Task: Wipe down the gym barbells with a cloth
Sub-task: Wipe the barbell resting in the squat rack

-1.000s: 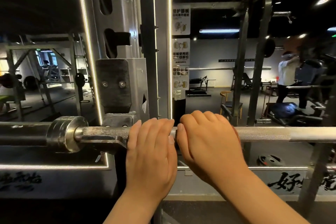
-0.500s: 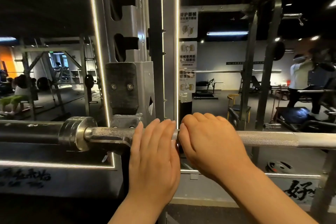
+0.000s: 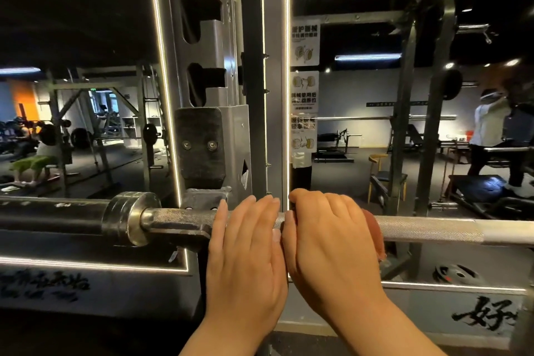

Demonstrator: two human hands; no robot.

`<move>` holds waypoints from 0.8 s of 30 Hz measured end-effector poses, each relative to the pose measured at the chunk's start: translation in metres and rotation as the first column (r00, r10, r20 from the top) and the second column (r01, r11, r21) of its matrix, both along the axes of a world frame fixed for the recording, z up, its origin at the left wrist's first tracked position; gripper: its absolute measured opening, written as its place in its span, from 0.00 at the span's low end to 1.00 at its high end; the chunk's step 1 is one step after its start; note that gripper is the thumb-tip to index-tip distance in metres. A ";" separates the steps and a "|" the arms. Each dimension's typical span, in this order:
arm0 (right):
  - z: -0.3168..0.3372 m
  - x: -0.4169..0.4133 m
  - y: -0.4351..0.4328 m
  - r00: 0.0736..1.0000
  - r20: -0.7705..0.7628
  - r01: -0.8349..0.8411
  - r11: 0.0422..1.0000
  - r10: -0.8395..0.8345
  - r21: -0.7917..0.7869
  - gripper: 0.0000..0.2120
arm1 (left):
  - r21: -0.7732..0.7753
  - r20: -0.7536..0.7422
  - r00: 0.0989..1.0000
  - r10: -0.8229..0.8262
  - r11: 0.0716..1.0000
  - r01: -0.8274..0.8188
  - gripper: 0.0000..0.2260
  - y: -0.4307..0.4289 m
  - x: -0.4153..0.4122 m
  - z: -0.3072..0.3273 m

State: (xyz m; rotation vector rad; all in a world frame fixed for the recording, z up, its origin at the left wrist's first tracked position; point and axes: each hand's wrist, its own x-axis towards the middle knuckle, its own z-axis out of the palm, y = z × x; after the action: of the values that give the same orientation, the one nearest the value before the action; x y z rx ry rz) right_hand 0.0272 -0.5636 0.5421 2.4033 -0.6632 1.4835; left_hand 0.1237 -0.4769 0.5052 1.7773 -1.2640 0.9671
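Observation:
A knurled steel barbell [image 3: 427, 228] lies level across the view on a rack hook [image 3: 185, 233], with its collar [image 3: 127, 218] and dark sleeve to the left. My left hand [image 3: 245, 243] rests on the bar just right of the hook, fingers straight over the top. Right beside it, touching, my right hand [image 3: 329, 234] curls over the bar. A reddish cloth [image 3: 374, 230] shows at that hand's right edge, wrapped round the bar under the palm; most of it is hidden.
The grey rack upright [image 3: 202, 66] with slots stands just behind the bar. A weight plate [image 3: 456, 273] lies on the floor at right. A person [image 3: 491, 127] stands far right, and another sits on a bench [image 3: 34, 162] far left.
My hands keep their places side by side on the bar. The reddish cloth's edge now shows at the right of my right hand. The view has shifted slightly.

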 end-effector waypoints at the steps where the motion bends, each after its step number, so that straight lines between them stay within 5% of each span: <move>1: 0.005 0.001 -0.001 0.999 -0.024 0.026 1.000 -0.026 -0.006 0.09 | 0.001 -0.002 1.000 -0.001 1.000 0.001 0.26 0.000 0.000 0.000; 6: 0.027 0.004 0.001 0.971 -0.214 0.114 0.993 -0.109 0.010 0.05 | 0.019 0.000 1.000 0.001 1.000 -0.001 0.25 0.002 -0.001 0.002; 11: -0.007 -0.005 0.006 0.998 0.011 -0.068 0.996 0.069 -0.060 0.09 | 0.009 0.009 1.000 -0.008 1.000 0.008 0.24 0.003 0.000 0.001; 14: -0.030 -0.011 0.005 0.982 -0.015 -0.191 0.978 0.191 -0.087 0.18 | 0.028 0.013 1.000 -0.007 1.000 0.006 0.23 0.005 0.001 0.001; 17: -0.014 -0.022 -0.006 0.961 -0.060 -0.273 0.961 0.271 -0.039 0.16 | 0.036 0.014 1.000 -0.019 0.999 0.019 0.22 0.007 0.002 0.003; 19: 0.010 -0.028 -0.010 0.974 -0.132 -0.184 0.983 0.186 0.024 0.12 | 0.042 0.021 1.000 -0.002 0.999 0.001 0.21 0.009 0.001 0.003; 22: 0.026 -0.023 -0.011 0.957 -0.288 0.065 0.993 -0.035 0.096 0.21 | 0.057 0.031 0.999 0.039 0.998 -0.040 0.21 0.013 0.000 0.000; 24: 0.023 -0.011 -0.006 0.957 -0.264 0.143 0.988 -0.121 0.066 0.22 | 0.055 0.032 0.998 0.048 0.997 -0.050 0.21 0.013 -0.001 0.000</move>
State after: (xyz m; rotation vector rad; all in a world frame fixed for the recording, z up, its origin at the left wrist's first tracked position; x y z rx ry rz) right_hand 0.0157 -0.5693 0.5651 2.5001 -0.8198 1.0830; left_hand 0.1226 -0.4641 0.5048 1.8505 -1.2833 0.9987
